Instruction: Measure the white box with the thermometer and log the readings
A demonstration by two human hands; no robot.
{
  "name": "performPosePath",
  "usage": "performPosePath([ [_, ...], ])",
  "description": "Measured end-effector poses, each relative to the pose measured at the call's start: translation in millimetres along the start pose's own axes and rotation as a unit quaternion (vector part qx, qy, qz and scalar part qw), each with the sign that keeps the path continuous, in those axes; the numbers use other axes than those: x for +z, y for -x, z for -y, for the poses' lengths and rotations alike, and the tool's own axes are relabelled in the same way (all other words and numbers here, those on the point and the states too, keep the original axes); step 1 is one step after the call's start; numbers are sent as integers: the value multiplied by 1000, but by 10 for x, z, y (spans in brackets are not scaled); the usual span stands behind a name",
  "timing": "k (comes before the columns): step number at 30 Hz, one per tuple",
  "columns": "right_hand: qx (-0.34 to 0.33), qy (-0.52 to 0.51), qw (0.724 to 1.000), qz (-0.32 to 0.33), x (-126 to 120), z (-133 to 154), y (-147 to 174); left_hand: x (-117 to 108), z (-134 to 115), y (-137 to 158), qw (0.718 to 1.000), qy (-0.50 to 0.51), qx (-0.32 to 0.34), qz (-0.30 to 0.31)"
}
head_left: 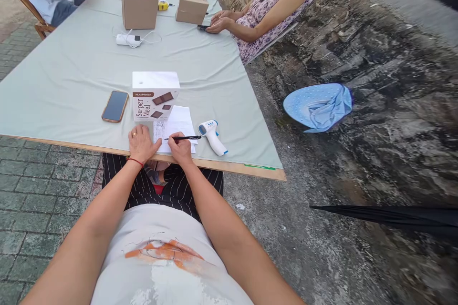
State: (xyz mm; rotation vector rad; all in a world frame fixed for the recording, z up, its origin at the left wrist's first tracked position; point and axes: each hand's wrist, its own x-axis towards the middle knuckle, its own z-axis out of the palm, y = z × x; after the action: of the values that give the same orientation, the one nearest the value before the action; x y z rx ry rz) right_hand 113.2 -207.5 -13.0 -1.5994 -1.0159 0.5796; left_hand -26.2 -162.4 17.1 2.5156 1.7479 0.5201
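My right hand [181, 148] is closed around a black pen [188, 137], its tip down at a sheet of paper [181, 126] with printed and written marks. Flat on the cloth at the paper's left edge lies my left hand [142, 143], fingers spread, with a ring and a red string at the wrist. Behind the hands stands a white and brown box [155, 97] marked "Super Meal", covering part of the paper's left side. A white and blue infrared thermometer [213, 137] lies just right of the paper. Left of the box is a phone [115, 106].
Farther back on the cloth-covered table [71, 81] are two cardboard boxes [139, 12], a white device with a cable [129, 39] and a yellow tape measure [163, 6]. One person sits at each side. A blue hat [318, 106] and a black folded umbrella [386, 217] are at right.
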Motion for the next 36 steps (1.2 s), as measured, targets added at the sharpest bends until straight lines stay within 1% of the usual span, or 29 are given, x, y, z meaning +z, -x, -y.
performPosePath([
  [23,-8,4,1000,0,-5,-8,0,-8,-4,7,1000,2,-1,3],
  [30,-3,-2,1000,-20,-11,5,7,-24,-11,6,1000,-1,0,3],
  [36,-4,9,1000,-12,-14,-15,-3,-16,-8,9,1000,0,-1,0],
])
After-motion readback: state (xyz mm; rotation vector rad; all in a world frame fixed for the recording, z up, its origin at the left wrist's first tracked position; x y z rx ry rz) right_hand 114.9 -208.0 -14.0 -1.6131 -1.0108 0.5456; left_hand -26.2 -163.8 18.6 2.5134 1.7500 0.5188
